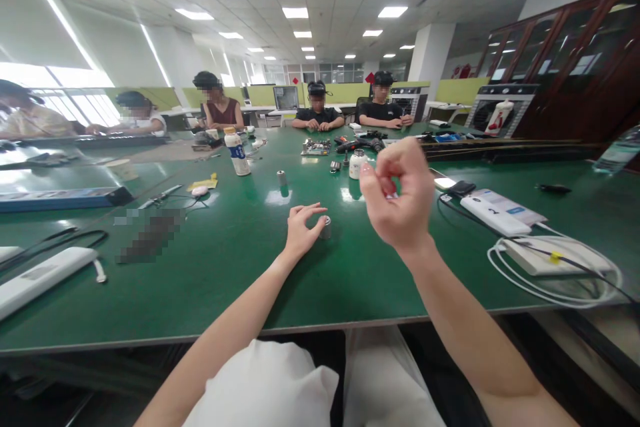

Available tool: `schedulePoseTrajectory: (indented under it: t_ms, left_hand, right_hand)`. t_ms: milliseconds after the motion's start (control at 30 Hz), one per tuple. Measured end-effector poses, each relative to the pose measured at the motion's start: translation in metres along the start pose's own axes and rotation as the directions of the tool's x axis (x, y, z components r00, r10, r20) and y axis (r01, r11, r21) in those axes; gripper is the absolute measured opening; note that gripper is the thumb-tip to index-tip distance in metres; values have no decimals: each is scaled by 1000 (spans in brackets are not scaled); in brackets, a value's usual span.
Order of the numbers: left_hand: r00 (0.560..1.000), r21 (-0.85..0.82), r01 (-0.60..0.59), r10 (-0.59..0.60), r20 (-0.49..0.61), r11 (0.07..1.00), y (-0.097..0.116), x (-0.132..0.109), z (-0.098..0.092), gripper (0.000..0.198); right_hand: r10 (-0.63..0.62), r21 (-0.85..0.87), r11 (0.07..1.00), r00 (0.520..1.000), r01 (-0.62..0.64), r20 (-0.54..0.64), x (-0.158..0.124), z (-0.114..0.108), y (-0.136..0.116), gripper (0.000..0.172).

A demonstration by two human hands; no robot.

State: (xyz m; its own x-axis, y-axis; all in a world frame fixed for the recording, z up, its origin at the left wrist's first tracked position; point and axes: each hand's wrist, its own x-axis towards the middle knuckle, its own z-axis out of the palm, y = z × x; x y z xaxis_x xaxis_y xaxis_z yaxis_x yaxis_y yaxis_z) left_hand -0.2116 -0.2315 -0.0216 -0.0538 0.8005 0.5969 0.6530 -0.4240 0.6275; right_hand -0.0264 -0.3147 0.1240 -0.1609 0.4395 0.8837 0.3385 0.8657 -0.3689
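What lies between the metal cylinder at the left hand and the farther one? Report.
The head view shows left-hand fingers and green tabletop between near cylinder and far cylinder.

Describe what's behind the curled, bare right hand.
Past the right hand, a small, round white bottle shows just left of it, standing on the glossy green tabletop. Whatever the hand itself covers cannot be seen.

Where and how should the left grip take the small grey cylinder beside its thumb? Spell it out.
Across its side wall, probably from the left: the grey cylinder stands upright on the green table, its round side suits a pinch, and the left grip is on that side.
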Motion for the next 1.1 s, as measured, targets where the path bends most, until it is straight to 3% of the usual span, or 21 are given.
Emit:
schedulePoseTrajectory:
  t_ms: [67,100,200,267,367,467,733,867,967,1100]
  left_hand:
    - [1000,1,0,0,21,1000,0,1,-1,11]
    - [1000,4,-1,1,22,1000,0,2,-1,10]
    - [998,18,-26,27,-51,999,-2,4,-2,13]
    - [991,55,-3,11,-134,998,-8,6,-3,15]
    - [975,160,167,-139,-172,973,-22,6,-4,15]
    - [959,275,283,-269,-91,919,-38,3,-3,14]
    - [971,306,238,-217,-100,922,-46,-2,1,13]
    - [976,211,195,-167,-143,958,-33,2,-3,12]
    - [984,92,94,-79,-158,991,-19,4,-4,16]
    - [997,-15,-1,0,-76,1000,-7,2,-2,17]
  right_hand:
    - [164,-5,986,986,-165,-22,2,21,53,5]
    - [256,-4,967,966,-256,37,-4,31,78,9]
    - [447,64,873,845,-484,295,-37,56,137,27]
    - [511,108,797,760,-594,402,-61,67,156,38]
    - [540,164,706,674,-689,504,-84,78,163,51]
    - [560,202,658,650,-726,514,-89,86,160,57]
    - [523,224,682,679,-696,516,-92,96,157,45]
    - [553,225,670,677,-708,486,-93,98,156,44]
    - [586,219,647,660,-731,469,-93,99,156,42]
    - [606,221,622,641,-751,471,-92,100,158,39]
